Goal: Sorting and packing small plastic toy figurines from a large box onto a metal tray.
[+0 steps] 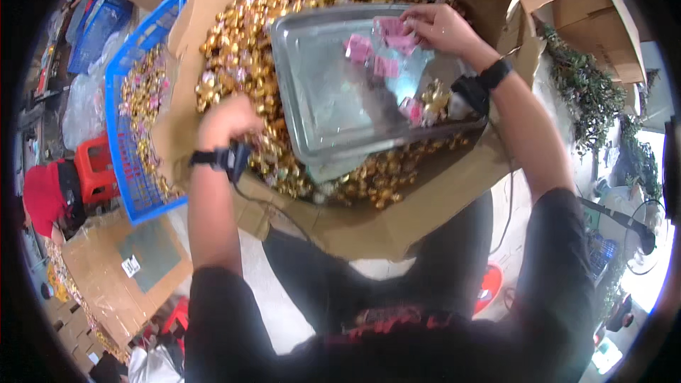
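Head view: open cardboard carton (397, 230), creased, full of shiny gold pieces (245, 35).
Transparent tray (319, 81): rounded corners, long axis left-right, atop the gold.
Right hand (441, 28): nearer the packets; fingertips close together, pinch unclear.
Left hand (228, 120): blurred, past tray's left edge; grip unreadable.
Pink packets (360, 47): crinkled, toward tray's far edge, left of right fingertips.

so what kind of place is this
Probably a small packing or sorting workshop, though this view can't confirm it. A large open cardboard box is heaped with shiny gold pieces, a blue plastic crate holds more small pieces, and another person in red is nearby.
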Demonstrator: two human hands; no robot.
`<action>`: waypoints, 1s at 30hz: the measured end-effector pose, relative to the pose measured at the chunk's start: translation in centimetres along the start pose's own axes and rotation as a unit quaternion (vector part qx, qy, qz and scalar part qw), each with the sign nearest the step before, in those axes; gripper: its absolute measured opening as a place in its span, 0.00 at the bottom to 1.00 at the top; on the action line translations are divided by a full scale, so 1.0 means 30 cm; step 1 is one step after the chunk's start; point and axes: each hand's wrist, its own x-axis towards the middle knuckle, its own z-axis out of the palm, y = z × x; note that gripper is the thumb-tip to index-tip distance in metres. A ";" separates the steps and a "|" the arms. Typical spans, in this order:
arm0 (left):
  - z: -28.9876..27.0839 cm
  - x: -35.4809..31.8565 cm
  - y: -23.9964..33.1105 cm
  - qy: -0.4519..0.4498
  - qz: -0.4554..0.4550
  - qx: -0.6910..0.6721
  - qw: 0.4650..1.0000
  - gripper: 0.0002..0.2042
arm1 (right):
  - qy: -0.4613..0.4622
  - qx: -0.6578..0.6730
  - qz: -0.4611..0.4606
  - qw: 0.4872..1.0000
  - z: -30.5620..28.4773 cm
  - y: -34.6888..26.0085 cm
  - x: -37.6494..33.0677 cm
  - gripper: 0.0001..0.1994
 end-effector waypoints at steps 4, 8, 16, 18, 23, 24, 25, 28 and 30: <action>-0.018 0.032 -0.091 0.020 0.059 -0.072 0.995 0.14 | -0.002 -0.254 -0.129 0.959 0.078 -0.029 0.016 0.11; -0.011 0.060 -0.040 0.066 0.094 -0.177 0.978 0.13 | -0.055 -0.273 -0.268 0.922 0.138 -0.043 0.125 0.10; 0.006 0.217 -0.003 0.071 0.105 -0.206 0.970 0.15 | 0.035 0.078 -0.195 0.977 0.496 0.223 0.194 0.11; 0.011 0.217 -0.021 0.051 0.116 -0.247 0.961 0.15 | 0.040 0.092 -0.186 0.977 0.481 0.226 0.219 0.11; -0.005 0.209 -0.059 0.117 0.162 -0.412 0.889 0.10 | -0.033 0.146 -0.142 0.978 0.444 0.163 0.227 0.11; -0.020 0.206 -0.051 0.168 0.183 -0.429 0.868 0.10 | -0.030 0.140 -0.153 0.978 0.447 0.160 0.223 0.11; -0.033 0.188 0.022 0.236 0.188 -0.503 0.810 0.11 | -0.031 0.138 -0.151 0.978 0.426 0.177 0.217 0.11; -0.127 0.105 0.084 0.294 0.241 -0.563 0.734 0.13 | -0.041 0.169 -0.177 0.969 0.406 0.089 0.192 0.10; -0.190 -0.007 0.215 0.311 0.306 -0.502 0.747 0.15 | -0.037 0.166 -0.150 0.974 0.349 0.007 0.121 0.09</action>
